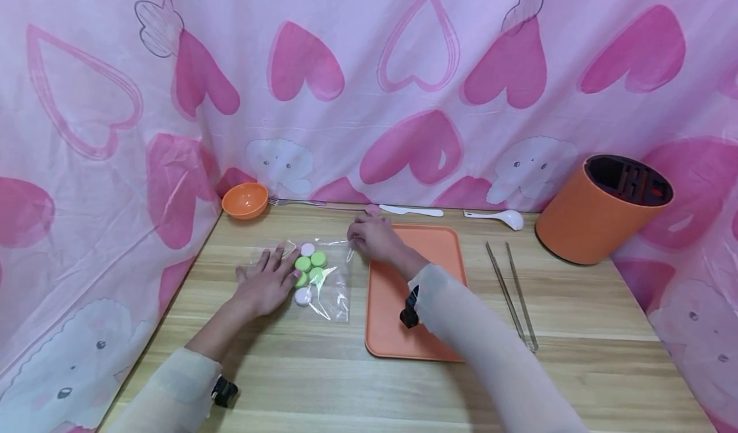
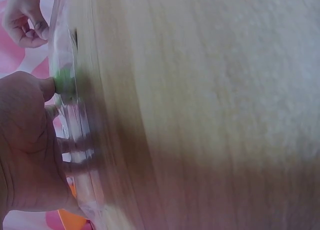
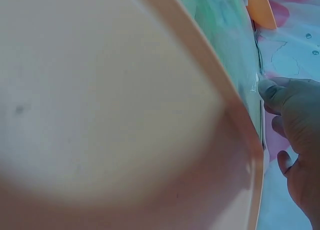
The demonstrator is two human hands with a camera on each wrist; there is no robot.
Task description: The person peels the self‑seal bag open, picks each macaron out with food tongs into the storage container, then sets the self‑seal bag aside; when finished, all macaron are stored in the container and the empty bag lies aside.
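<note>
A clear plastic bag [image 1: 337, 292] lies flat on the wooden table, with several small round green pieces [image 1: 318, 259] and pale lilac pieces [image 1: 302, 296] in its left part. My left hand [image 1: 268, 285] rests on the bag's left side with spread fingers, its thumb beside a green piece. In the left wrist view, that thumb touches the green piece [image 2: 65, 85]. At the bag's upper right corner, my right hand [image 1: 377, 236] pinches the edge between thumb and forefinger, above an orange tray [image 1: 415, 350]. The right wrist view shows its other fingers [image 3: 280, 127] curled.
An orange bowl [image 1: 246, 201] stands at the back left. Along the back lie a fork [image 1: 296, 202], a white knife [image 1: 412, 211] and a white spoon [image 1: 507, 218]. Metal tongs [image 1: 510, 298] lie right of the tray, near an orange knife block [image 1: 599, 212]. Patterned cloth hangs behind.
</note>
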